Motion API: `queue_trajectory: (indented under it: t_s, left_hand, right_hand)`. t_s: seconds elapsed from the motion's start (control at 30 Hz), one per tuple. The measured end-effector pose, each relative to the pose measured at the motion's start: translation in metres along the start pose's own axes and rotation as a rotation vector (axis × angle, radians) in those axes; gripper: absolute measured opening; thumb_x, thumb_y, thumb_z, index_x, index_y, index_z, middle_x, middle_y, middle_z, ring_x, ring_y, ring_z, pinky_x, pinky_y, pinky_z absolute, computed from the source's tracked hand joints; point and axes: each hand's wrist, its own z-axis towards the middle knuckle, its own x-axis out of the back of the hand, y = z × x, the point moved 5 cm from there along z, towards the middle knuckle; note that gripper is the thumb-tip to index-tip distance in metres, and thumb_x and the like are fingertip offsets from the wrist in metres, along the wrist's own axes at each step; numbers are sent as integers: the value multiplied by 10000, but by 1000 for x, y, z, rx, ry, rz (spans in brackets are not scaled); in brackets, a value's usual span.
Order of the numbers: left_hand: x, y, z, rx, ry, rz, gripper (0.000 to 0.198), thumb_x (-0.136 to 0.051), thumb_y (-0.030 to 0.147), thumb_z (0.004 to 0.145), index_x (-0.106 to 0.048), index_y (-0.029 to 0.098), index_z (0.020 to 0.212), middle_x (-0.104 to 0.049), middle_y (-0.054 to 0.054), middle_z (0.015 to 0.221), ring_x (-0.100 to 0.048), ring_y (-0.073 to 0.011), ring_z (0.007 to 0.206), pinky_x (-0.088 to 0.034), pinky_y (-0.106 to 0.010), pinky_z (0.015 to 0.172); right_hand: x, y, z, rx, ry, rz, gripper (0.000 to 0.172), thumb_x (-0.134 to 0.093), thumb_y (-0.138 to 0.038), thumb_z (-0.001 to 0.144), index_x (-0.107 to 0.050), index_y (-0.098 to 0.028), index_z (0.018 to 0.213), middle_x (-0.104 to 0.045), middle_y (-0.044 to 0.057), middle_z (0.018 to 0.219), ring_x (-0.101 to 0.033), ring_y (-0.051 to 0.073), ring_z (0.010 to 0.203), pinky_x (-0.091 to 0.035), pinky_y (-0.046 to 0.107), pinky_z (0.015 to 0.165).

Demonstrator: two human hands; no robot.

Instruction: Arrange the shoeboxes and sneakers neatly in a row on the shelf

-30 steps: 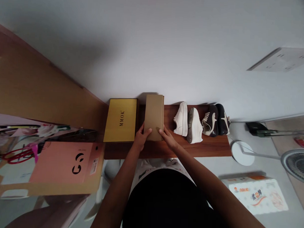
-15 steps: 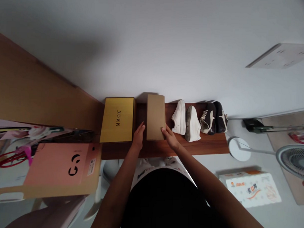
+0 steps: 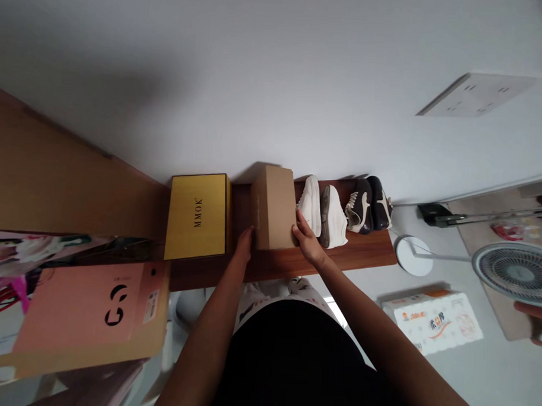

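Observation:
A plain brown cardboard box [image 3: 274, 206] stands on a dark wooden shelf [image 3: 295, 264] against the white wall. My left hand [image 3: 243, 244] rests against the box's left near corner, fingers curved along its side. My right hand [image 3: 306, 240] presses on its right near corner, fingers around the edge. Both hands grip the box between them. A yellow box marked MMOK [image 3: 196, 216] lies just left of it, a small gap between them. To the right, touching close, stands a pair of white sneakers [image 3: 324, 214].
A dark pair of shoes [image 3: 369, 211] stands at the shelf's right end. A pink carton [image 3: 89, 315] sits at the lower left. On the floor to the right are a tissue pack [image 3: 432, 321], a fan [image 3: 513, 270] and a white round base [image 3: 414, 256]. Another person's hand [image 3: 533, 322] shows at the right edge.
The brown box has shifted right, away from the yellow box and up against the white sneakers. My left hand slid from the top to its left side. The view panned slightly.

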Motion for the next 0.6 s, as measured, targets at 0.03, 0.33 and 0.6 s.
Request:
queue_trajectory:
  t_s: [0.03,0.33,0.6]
  left_hand:
    - [0,-1,-1,20,18,-36,447,-613,435,867,-664,191,1237,-631,-89,1391,-514,-213,1368,-355,-392,1169]
    - [18,22,-28,-56,97,-59,483,-679,406,872,-596,237,1317,-630,-93,1387,-552,-215,1325,-394,-408,1140]
    - [30,49,-52,-229,185,64,441,-632,389,905,-610,203,1303,-630,-93,1380,-558,-214,1307,-378,-365,1152]
  right_hand:
    - [3,2,0,13,3,1,810,-621,-611,852,-320,-365,1563,-533,-19,1496,-366,177,1471,-227,445,1250]
    - [26,23,5,46,62,-76,778,-562,-693,852,-432,-318,1521,-484,7,1538,-317,226,1496,-162,463,1268]
    - [29,23,14,-135,41,-331,812,-482,-763,867,-527,-215,1464,-557,108,1420,-428,298,1403,-295,460,1214]
